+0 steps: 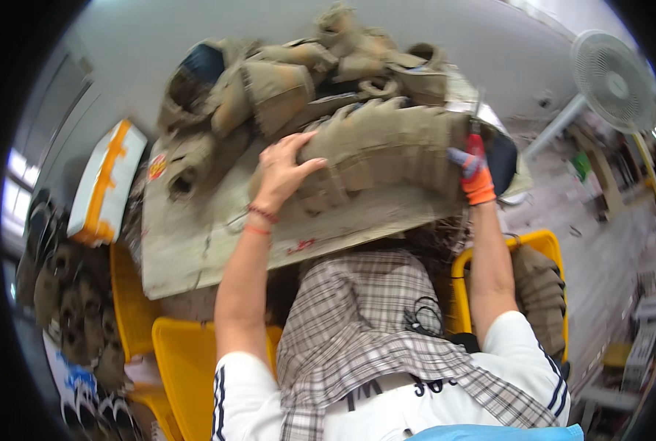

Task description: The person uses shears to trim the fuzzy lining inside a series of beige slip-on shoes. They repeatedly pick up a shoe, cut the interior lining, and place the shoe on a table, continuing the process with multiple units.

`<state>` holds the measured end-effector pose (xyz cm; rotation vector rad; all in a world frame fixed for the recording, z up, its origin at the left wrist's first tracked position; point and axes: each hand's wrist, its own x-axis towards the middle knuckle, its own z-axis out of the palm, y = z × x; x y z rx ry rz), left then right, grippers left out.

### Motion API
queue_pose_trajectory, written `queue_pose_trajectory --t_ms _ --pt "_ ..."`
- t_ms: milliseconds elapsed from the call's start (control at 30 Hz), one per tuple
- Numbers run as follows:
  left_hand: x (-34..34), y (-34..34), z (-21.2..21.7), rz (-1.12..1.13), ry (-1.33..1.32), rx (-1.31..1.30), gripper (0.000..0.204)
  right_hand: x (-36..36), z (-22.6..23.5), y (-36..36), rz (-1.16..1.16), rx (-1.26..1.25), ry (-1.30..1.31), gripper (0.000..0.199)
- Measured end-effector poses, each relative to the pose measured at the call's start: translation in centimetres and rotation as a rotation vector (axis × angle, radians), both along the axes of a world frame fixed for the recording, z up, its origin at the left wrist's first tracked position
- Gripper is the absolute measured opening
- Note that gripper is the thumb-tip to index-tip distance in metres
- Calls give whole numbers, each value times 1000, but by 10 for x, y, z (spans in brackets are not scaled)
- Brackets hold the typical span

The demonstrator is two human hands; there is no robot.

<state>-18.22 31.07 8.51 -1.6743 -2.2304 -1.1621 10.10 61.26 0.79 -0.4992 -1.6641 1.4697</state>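
A long row of khaki fabric shoe uppers [386, 147], nested one against another, lies across the table in front of me. My left hand [284, 169] rests at the row's left end, bare, thumb and fingers apart, with red bands at the wrist. At the right end is my right hand [476, 175], in an orange and grey glove. Its fingers are closed on a red-handled tool [475, 145] with a thin metal tip pointing up and away. Blur hides the tool's exact kind. Behind the row, loose khaki uppers [280, 95] are heaped high.
The pale worktable [195, 257] has a worn front edge. Yellow crates stand left [184, 367] and right [552, 242] of my lap, the right one holding stacked uppers [537, 294]. A white fan [613, 81] is at far right. A white box with orange trim [107, 184] stands left.
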Motion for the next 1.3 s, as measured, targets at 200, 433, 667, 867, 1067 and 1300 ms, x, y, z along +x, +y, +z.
queue_pose_trajectory --t_ms 200,433,667,867,1067,1300 --pt "-26 -43 -6 457 109 523 22 3 -6 -10 -380 254 -174 26" --pt "-114 -150 -54 1127 427 -256 22 23 -47 6 -257 -297 285 28" --pt "-69 -216 76 595 784 -137 19 97 -20 -12 184 -705 329 42" --pt "27 -263 134 414 -1173 586 19 125 6 -97 -47 -415 140 43" --pt "102 -299 -9 422 -1938 182 12 78 72 -261 313 436 -348 46" --pt "156 -302 -90 387 -2332 206 28 44 26 -328 593 928 -712 27"
